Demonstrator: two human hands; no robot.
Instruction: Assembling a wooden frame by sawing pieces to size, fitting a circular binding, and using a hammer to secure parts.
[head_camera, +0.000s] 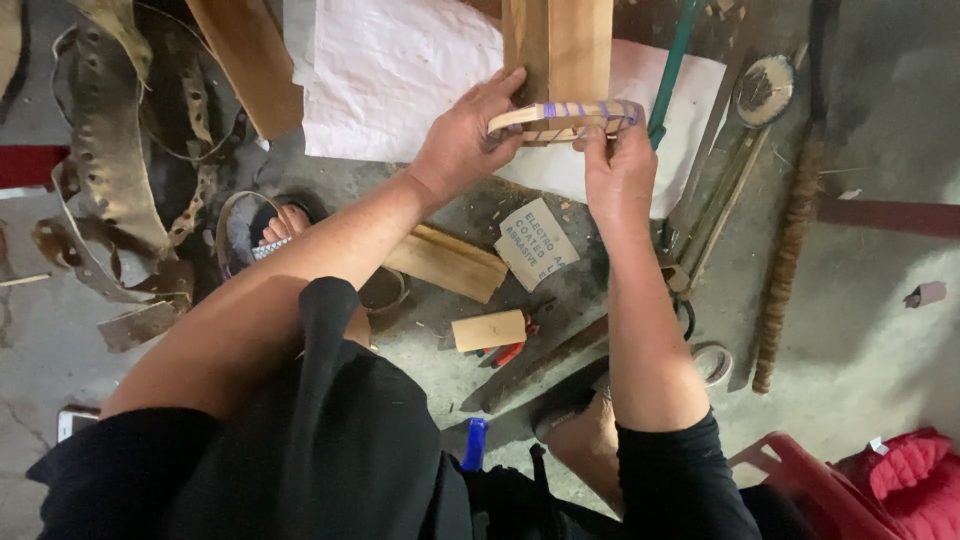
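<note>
My left hand (462, 140) grips the left end of a curved wooden strip (562, 118) wound with purple tape. At the strip's right end my right hand (618, 165) pinches it between thumb and fingers. The strip bends around the lower end of an upright wooden plank (558, 45). Both hands hover over a white sheet of paper (390, 70) spread on the concrete floor.
On the floor lie a flat wooden board (448, 262), a small wood block (490, 330), a torn piece of sandpaper (535, 245), red-handled pliers (510, 352), a brush (764, 90), a long stick (790, 240), punched metal strips (110, 170) at left and a red stool (800, 480).
</note>
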